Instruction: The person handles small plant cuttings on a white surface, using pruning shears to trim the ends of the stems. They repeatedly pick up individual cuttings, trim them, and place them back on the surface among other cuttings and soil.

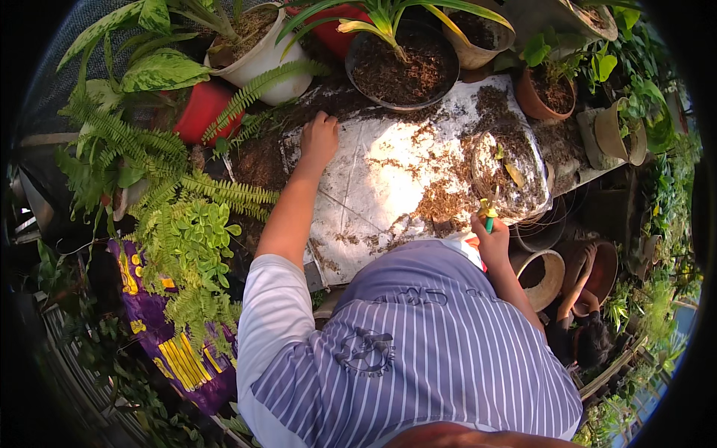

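My right hand [493, 238] grips a small hand tool [488, 211] with a green and yellow handle, near the front right of a soil-strewn white sheet [347, 196]. Short prongs seem to stick up from its head, too small to name surely. My left hand [320, 137] rests at the sheet's far left edge, fingers curled down; whether anything is under them is hidden. Loose brown soil [442, 199] and a yellowed leaf [514, 175] lie on the sheet's right part. Beyond the sheet stands a black pot [403, 73] of soil with a strap-leaved plant.
A white pot [274, 67], a red pot [207, 112] and fern fronds [129, 145] crowd the left. At right stand a terracotta pot [546, 95] and a tipped cream pot [540, 280]. Another person's arm [577, 280] reaches to a large brown pot [602, 269].
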`<state>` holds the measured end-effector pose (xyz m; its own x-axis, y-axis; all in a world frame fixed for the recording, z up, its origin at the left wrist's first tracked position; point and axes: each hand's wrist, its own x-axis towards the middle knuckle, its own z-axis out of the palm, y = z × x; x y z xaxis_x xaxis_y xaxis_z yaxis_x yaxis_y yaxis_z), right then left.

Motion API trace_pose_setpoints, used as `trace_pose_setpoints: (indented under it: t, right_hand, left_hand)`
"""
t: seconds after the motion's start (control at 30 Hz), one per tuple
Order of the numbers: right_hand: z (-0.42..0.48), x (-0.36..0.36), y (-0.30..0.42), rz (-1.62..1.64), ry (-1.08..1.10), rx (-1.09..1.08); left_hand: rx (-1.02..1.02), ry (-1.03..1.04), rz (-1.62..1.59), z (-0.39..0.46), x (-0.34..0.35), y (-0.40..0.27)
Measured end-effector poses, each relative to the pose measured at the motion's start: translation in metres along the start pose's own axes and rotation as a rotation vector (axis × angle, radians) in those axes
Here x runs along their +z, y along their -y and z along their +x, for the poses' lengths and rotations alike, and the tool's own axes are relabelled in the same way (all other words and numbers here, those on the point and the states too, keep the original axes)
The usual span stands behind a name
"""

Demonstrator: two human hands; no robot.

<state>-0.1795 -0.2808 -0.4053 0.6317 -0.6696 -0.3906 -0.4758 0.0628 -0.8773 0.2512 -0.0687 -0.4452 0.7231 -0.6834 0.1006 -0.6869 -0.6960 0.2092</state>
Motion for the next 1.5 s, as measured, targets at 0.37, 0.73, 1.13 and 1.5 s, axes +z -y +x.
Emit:
trace_pose_setpoints:
  t: [0.37,0.73,1.13,1.5]
  right_hand:
    - [0.000,-0.009,-0.024,0.037,-0.076,0.067]
    - [0.009,0.000,-0.010,-0.037,-0.018,-0.055]
    - [0.008,-0.005,0.015,-0.127,0.020,-0.229]
    - [0.036,0.014,0.066,-0.505,0.116,-0.253]
  left_hand:
    - [0.117,-0.003,0.039,0.000,0.023,0.012]
    - [0.097,0.091,-0.011,-0.045,-0.024,-0.025]
    - [0.168,-0.119,0.030,-0.030,0.003,-0.049]
    - [0.303,0.169,-0.293,-0.181,-0.037,-0.054]
